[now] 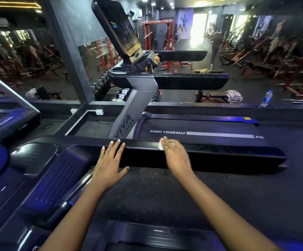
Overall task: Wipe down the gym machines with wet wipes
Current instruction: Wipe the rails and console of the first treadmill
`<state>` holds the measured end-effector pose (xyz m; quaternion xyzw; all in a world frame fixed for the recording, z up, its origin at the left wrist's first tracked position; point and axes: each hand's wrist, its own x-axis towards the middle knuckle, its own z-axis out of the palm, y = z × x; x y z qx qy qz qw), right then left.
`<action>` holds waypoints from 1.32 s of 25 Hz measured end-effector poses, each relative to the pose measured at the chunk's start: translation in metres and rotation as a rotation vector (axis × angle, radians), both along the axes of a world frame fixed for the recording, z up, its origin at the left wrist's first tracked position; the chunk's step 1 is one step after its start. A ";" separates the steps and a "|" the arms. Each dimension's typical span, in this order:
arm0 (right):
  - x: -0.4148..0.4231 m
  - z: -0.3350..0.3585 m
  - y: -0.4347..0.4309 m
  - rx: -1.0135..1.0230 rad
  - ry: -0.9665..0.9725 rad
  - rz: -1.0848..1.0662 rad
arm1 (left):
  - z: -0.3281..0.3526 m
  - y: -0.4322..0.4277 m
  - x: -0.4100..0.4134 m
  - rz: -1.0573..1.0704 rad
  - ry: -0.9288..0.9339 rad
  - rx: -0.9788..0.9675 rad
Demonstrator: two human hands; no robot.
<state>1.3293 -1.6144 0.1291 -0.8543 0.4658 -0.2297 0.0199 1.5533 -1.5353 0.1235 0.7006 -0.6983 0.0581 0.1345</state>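
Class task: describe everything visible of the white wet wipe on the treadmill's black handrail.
The white wet wipe is small and looks soft, mostly hidden beneath the right hand, whose straight fingers press it down. Only pale edges show beside the fingers. It lies on top of the glossy black treadmill handrail, apart from the left hand resting on the same rail.

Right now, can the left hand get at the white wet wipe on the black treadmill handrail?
Probably yes. The left hand lies flat on the same black treadmill handrail, beside the right hand pressing the white wet wipe; only bare rail shows between them.
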 end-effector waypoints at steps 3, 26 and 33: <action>-0.043 0.000 0.001 -0.068 -0.074 -0.135 | 0.002 -0.006 -0.016 -0.061 0.005 -0.028; -0.204 0.021 0.009 0.079 -0.138 -0.716 | 0.025 -0.091 -0.215 -0.751 -0.159 0.100; -0.168 0.016 0.028 0.043 -0.195 -0.413 | 0.028 -0.101 -0.239 -0.771 -0.079 0.052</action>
